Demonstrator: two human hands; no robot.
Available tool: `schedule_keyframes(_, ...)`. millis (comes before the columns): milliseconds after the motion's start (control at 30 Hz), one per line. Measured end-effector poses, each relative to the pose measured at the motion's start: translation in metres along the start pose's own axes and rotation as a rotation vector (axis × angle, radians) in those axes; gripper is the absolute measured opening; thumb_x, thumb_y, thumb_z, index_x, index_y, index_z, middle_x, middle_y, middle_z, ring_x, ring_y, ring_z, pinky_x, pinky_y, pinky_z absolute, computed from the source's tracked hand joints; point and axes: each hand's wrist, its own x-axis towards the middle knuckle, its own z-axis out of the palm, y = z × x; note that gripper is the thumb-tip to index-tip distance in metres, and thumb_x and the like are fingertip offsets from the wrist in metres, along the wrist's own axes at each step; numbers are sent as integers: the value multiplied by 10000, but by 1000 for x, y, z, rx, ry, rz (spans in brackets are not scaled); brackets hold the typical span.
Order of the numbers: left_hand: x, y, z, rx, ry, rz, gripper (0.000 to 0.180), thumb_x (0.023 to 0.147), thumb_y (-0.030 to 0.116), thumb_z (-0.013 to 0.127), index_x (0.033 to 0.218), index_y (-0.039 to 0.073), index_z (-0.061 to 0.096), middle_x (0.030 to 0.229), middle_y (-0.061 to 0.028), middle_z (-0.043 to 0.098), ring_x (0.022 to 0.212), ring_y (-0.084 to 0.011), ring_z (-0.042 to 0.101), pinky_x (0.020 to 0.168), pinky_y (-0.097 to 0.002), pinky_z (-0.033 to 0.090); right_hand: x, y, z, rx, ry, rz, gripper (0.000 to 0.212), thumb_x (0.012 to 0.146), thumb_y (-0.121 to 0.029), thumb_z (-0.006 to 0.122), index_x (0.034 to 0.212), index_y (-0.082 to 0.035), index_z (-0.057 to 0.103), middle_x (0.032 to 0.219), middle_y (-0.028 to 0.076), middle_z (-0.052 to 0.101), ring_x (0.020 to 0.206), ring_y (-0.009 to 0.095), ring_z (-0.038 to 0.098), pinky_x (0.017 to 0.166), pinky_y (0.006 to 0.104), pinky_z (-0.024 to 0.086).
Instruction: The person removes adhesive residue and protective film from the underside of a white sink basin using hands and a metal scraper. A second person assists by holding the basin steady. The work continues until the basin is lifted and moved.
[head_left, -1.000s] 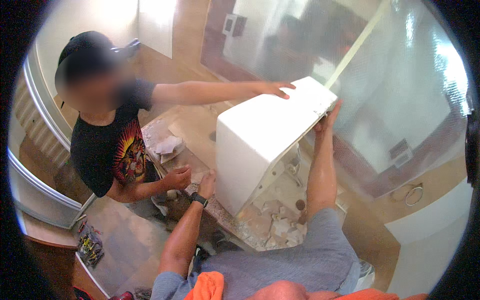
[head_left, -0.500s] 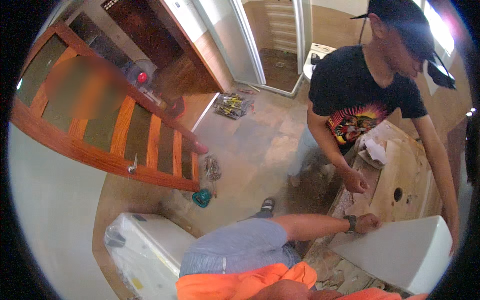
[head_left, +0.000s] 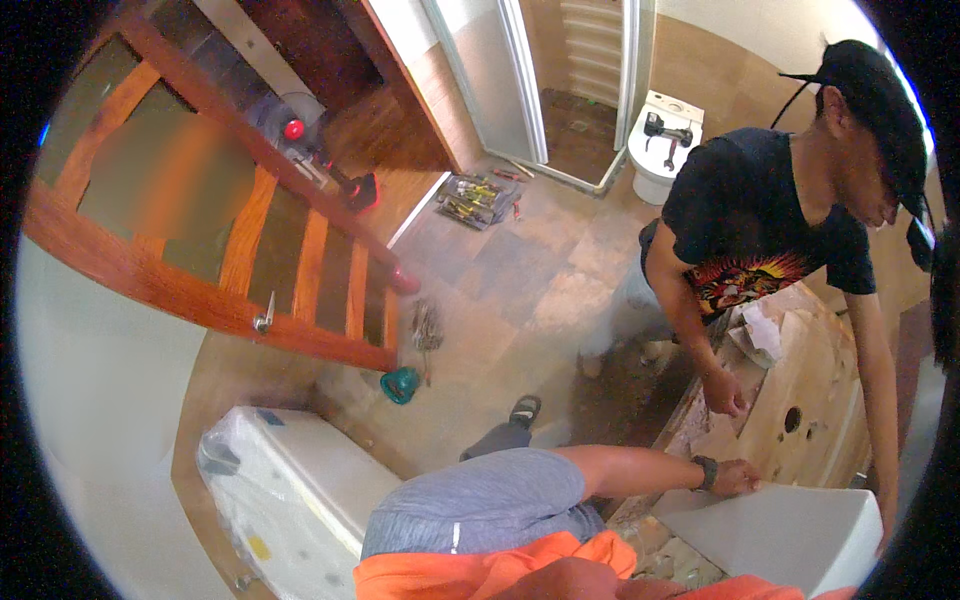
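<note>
My left hand [head_left: 737, 477], below a dark wristwatch, closes on the upper edge of a large white box-shaped fixture [head_left: 775, 525]. Its smooth faces stand at the lower right, against a worn wooden counter [head_left: 810, 390] with a round hole. I see no part of my right hand. Across from me a person [head_left: 765, 200] in a black T-shirt and cap leans over the counter. One of that person's hands [head_left: 884, 535] reaches the fixture's far right end. The other hand [head_left: 727, 393] hangs, fingers curled, above the counter's near side.
A plastic-wrapped white fixture [head_left: 290, 490] stands at the lower left under an open wooden door [head_left: 190, 290]. Hand tools [head_left: 475, 200] and a teal object [head_left: 401, 385] lie on the tiled floor. On the toilet [head_left: 655, 175] rests a drill [head_left: 665, 129]. Crumpled paper [head_left: 760, 335] lies on the counter.
The view has shifted, bringing more of the toilet into sight. The other person appears lower and farther right, bending more. My left hand stays on the fixture's edge.
</note>
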Motion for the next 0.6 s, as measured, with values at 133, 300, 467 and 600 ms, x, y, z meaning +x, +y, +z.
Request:
schedule_keyframes(133,10,-49,8,158,149,203,302,985,290,560,930,4,638,880,-224,657,824,-324,629,775,-471,488,14,18,-54,-15,127,-51,695,887,-463,679,1416,-35,542,1365,177,595,1227,316,587,1040,502,496)
schedule_keyframes(300,-31,-100,-42,82,130,37,354,1019,320,500,1021,-4,642,978,-215,666,902,-300,634,830,-455,499,2,48,-102,-69,345,41,656,870,-410,735,1388,-36,584,1334,164,627,1204,304,603,1031,490,503)
schedule_keyframes(467,-45,-152,-65,-228,86,-72,421,1053,350,441,1111,-13,647,1076,-207,674,981,-277,638,885,-439,509,37,61,-99,5,366,53,620,854,-357,790,1360,-38,625,1303,151,660,1182,293,619,1022,477,511)
schedule_keyframes(600,-78,-178,-134,549,-17,-64,615,1074,563,417,1164,-10,622,1131,-209,662,997,-265,644,946,-452,509,58,97,-89,78,167,11,594,841,-315,835,1337,-39,658,1278,141,686,1163,284,631,1015,467,516)
